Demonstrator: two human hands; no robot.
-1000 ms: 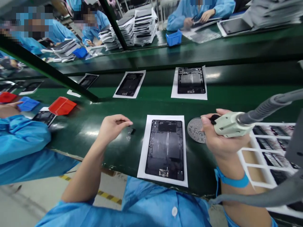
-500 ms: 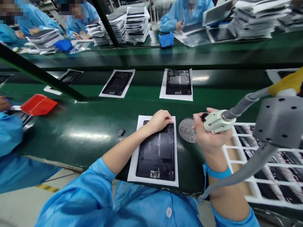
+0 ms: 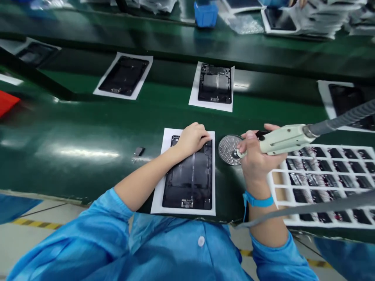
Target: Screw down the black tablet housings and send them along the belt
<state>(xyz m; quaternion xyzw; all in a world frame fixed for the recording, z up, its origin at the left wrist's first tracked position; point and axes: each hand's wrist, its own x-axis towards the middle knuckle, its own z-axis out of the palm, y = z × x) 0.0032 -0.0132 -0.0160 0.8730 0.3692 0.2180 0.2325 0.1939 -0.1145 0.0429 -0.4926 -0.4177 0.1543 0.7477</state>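
Note:
A black tablet back shell (image 3: pixel 189 179) lies on a white sheet (image 3: pixel 158 195) at the near edge of the green conveyor. My left hand (image 3: pixel 191 138) rests curled on the shell's top edge, fingers pressed down; I cannot make out anything in them. My right hand (image 3: pixel 258 156) is wrapped round a pale electric screwdriver (image 3: pixel 284 138) with a grey hose, its tip down on a round perforated metal screw dish (image 3: pixel 227 147) just right of the shell. A small dark part (image 3: pixel 139 151) lies on the belt to the left.
A white compartment tray (image 3: pixel 319 183) of dark parts sits at the right. Farther up the belt lie more shells on sheets (image 3: pixel 215 84), (image 3: pixel 124 75), (image 3: pixel 345 97). A blue bin (image 3: pixel 206 13) stands on the far bench. A red bin (image 3: pixel 7 102) is at the left.
My left hand left the small part on the belt and came onto the shell's top edge. My right hand lowered the screwdriver tip to the screw dish. The view tilted down.

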